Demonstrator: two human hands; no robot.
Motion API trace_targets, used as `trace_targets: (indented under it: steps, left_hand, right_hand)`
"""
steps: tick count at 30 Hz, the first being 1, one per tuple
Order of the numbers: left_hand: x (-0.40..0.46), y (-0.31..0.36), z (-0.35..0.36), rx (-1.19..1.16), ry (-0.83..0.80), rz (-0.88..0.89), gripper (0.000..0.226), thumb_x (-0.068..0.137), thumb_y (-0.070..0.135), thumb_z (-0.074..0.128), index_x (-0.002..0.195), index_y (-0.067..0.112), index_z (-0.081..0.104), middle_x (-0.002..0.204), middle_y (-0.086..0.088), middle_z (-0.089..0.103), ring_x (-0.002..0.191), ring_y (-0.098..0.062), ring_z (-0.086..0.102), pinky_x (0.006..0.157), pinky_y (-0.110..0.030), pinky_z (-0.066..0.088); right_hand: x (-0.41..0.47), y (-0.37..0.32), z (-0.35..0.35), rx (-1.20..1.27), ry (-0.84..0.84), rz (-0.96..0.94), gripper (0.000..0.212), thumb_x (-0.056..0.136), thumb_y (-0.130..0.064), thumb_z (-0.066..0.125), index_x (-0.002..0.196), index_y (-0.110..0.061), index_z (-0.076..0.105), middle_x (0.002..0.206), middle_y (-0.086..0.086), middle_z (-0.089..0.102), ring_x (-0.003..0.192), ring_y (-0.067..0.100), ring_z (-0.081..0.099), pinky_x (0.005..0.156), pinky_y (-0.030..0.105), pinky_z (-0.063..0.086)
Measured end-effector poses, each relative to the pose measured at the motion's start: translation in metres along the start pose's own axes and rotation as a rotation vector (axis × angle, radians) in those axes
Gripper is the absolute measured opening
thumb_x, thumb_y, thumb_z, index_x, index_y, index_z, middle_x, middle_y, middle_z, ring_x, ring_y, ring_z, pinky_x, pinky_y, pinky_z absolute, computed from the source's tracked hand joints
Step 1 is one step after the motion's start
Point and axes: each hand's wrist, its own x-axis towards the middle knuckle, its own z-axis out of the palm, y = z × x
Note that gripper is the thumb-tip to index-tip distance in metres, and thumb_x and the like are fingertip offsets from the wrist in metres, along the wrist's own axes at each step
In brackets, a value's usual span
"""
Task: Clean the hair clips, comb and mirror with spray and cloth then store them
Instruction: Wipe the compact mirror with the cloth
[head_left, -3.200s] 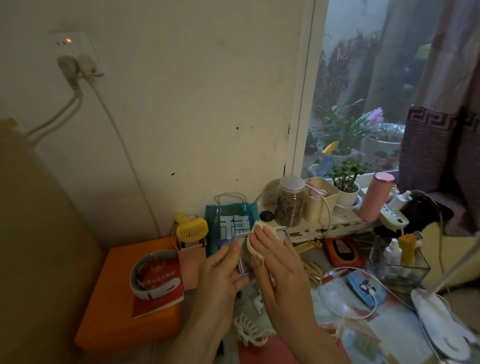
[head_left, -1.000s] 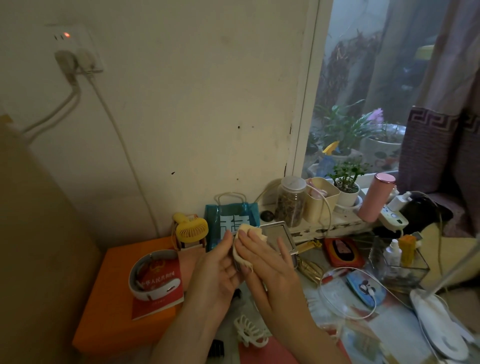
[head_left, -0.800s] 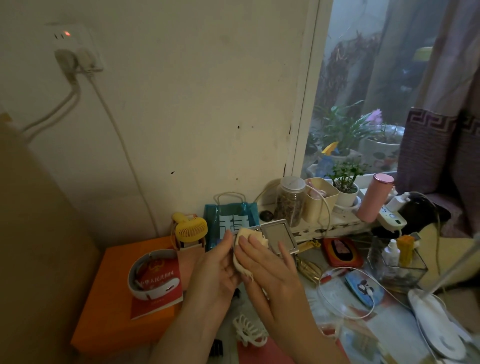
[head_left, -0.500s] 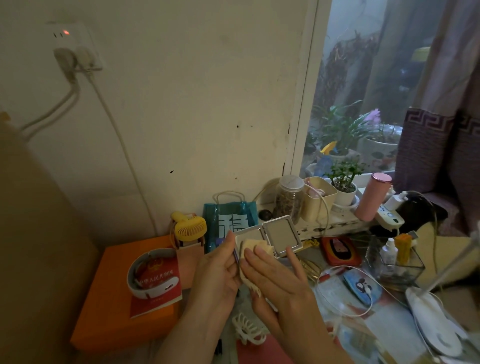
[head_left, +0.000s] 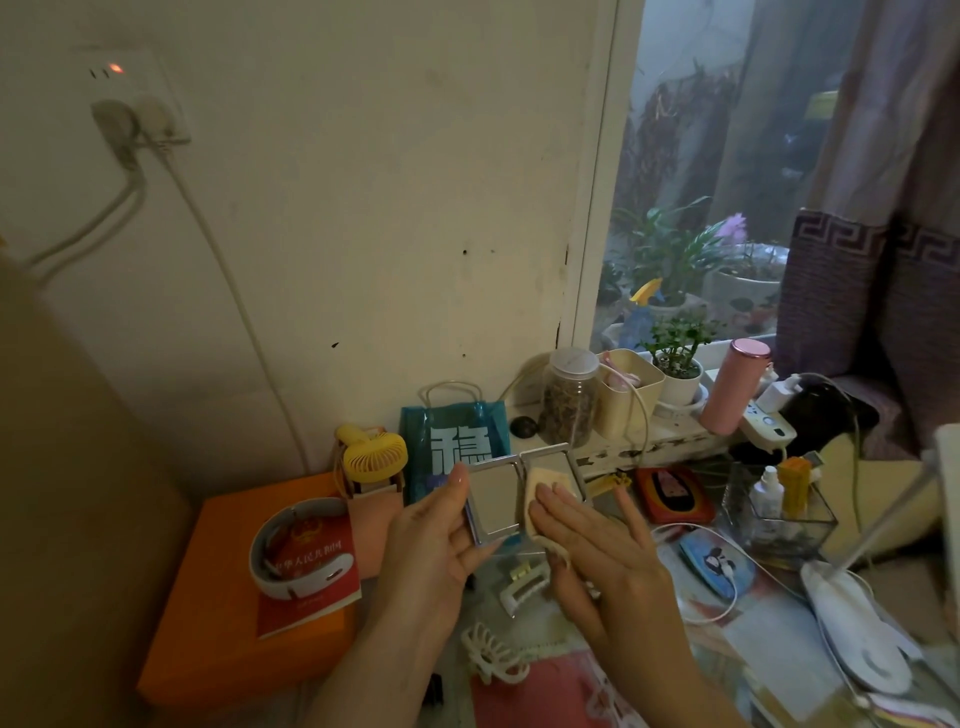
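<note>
Silver-framed and folded open into two panels, the mirror (head_left: 511, 493) was held up above the cluttered surface (head_left: 769, 618), in front of the blue bag (head_left: 454, 441). The left hand (head_left: 441, 540) gripped the left panel, thumb curled over its upper left corner and the other fingers (head_left: 485, 548) wrapped under its near edge. The right hand (head_left: 597, 545) lay flat with its fingers (head_left: 563, 501) straight and close together, pressing a pale yellow cloth (head_left: 543, 483) against the right panel; the cloth's loose end hung down below the palm.

Just below the hands, a cream claw hair clip (head_left: 522, 584) with a gold hinge lay on the surface, and a white claw clip (head_left: 491, 657) lay nearer still, beside a pink sheet (head_left: 535, 696). To the left, an orange box (head_left: 208, 623) carried a red booklet (head_left: 311, 571) with a white band (head_left: 296, 556) resting on it. A yellow handheld fan (head_left: 374, 457) stood just left of the blue bag. Far right, along the window ledge, stood a clear jar (head_left: 569, 397), a cream container (head_left: 628, 392), a small potted plant (head_left: 675, 364) and a pink tumbler (head_left: 735, 387). A glass box (head_left: 779, 512) holding small bottles sat at the right.
</note>
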Motion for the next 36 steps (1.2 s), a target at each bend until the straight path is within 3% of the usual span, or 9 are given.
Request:
trace_targets:
  steps: [6, 9, 11, 17, 19, 22, 27, 30, 36]
  left_hand:
    - [0.004, 0.001, -0.012, 0.034, -0.006, -0.019, 0.02, 0.094, 0.023, 0.051, 0.095, 0.009, 0.065, 0.08, -0.007, 0.075, 0.07, -0.016, 0.073, 0.058, -0.025, 0.059]
    - [0.006, -0.001, -0.015, 0.068, -0.012, -0.024, 0.02, 0.094, 0.024, 0.051, 0.094, 0.011, 0.066, 0.079, -0.006, 0.075, 0.07, -0.016, 0.072, 0.061, -0.029, 0.057]
    - [0.006, -0.002, -0.017, 0.099, -0.017, -0.023, 0.019, 0.094, 0.024, 0.051, 0.097, 0.011, 0.065, 0.08, -0.006, 0.075, 0.074, -0.019, 0.072, 0.069, -0.033, 0.055]
    - [0.006, -0.001, -0.017, 0.201, -0.101, -0.047, 0.02, 0.095, 0.024, 0.052, 0.095, 0.01, 0.067, 0.082, -0.007, 0.075, 0.076, -0.019, 0.072, 0.07, -0.034, 0.059]
    - [0.007, -0.001, -0.015, 0.225, -0.121, -0.059, 0.02, 0.094, 0.024, 0.053, 0.094, 0.01, 0.067, 0.082, -0.007, 0.075, 0.075, -0.018, 0.072, 0.064, -0.031, 0.059]
    - [0.01, 0.001, -0.014, 0.264, -0.125, -0.069, 0.019, 0.092, 0.024, 0.056, 0.094, 0.009, 0.067, 0.079, -0.006, 0.075, 0.072, -0.016, 0.072, 0.056, -0.028, 0.058]
    - [0.02, 0.006, -0.017, 0.287, -0.121, -0.107, 0.021, 0.091, 0.024, 0.058, 0.1, 0.007, 0.066, 0.084, -0.011, 0.074, 0.084, -0.023, 0.069, 0.056, -0.028, 0.057]
    - [0.026, 0.007, -0.02, 0.299, -0.157, -0.128, 0.021, 0.091, 0.024, 0.058, 0.098, 0.008, 0.069, 0.091, -0.012, 0.074, 0.092, -0.026, 0.069, 0.065, -0.034, 0.059]
    - [0.037, 0.01, -0.017, 0.312, -0.175, -0.184, 0.023, 0.09, 0.022, 0.061, 0.105, 0.007, 0.067, 0.1, -0.015, 0.072, 0.096, -0.028, 0.069, 0.064, -0.031, 0.059]
  right_hand:
    - [-0.001, -0.001, -0.018, 0.215, 0.123, 0.333, 0.036, 0.091, -0.035, 0.047, 0.121, -0.026, 0.063, 0.129, -0.033, 0.05, 0.116, -0.007, 0.055, 0.097, 0.03, 0.047]
    - [0.005, 0.002, -0.028, 0.261, 0.225, 0.437, 0.04, 0.088, -0.042, 0.045, 0.114, -0.021, 0.068, 0.117, -0.023, 0.064, 0.099, -0.012, 0.06, 0.076, 0.004, 0.047]
    - [0.009, 0.004, -0.034, 0.307, 0.288, 0.525, 0.029, 0.088, -0.04, 0.048, 0.108, -0.028, 0.066, 0.104, -0.009, 0.07, 0.089, -0.015, 0.06, 0.068, 0.001, 0.044]
    - [0.014, 0.017, -0.03, 0.347, 0.209, 0.613, 0.026, 0.087, -0.031, 0.047, 0.103, -0.028, 0.068, 0.085, -0.023, 0.068, 0.076, -0.008, 0.062, 0.06, 0.005, 0.045]
    - [0.015, 0.02, -0.027, 0.436, 0.104, 0.619, 0.02, 0.088, -0.031, 0.052, 0.093, -0.036, 0.071, 0.078, -0.022, 0.071, 0.076, -0.005, 0.064, 0.064, 0.008, 0.048]
    - [0.017, 0.014, -0.028, 0.631, -0.074, 0.649, 0.019, 0.091, -0.037, 0.058, 0.086, -0.043, 0.076, 0.09, -0.011, 0.075, 0.088, 0.008, 0.068, 0.078, 0.02, 0.052]
    - [0.015, 0.012, -0.032, 0.882, -0.216, 0.898, 0.037, 0.097, -0.035, 0.046, 0.089, -0.019, 0.078, 0.097, 0.007, 0.074, 0.095, 0.02, 0.069, 0.089, 0.035, 0.052]
    - [0.016, 0.015, -0.03, 0.958, -0.211, 1.143, 0.054, 0.1, -0.035, 0.033, 0.078, -0.018, 0.079, 0.089, 0.008, 0.075, 0.082, 0.015, 0.07, 0.08, 0.035, 0.05]
    - [0.015, 0.024, -0.032, 1.182, -0.317, 1.182, 0.036, 0.082, -0.018, 0.056, 0.109, 0.001, 0.069, 0.106, 0.022, 0.068, 0.088, 0.027, 0.065, 0.07, 0.032, 0.057]
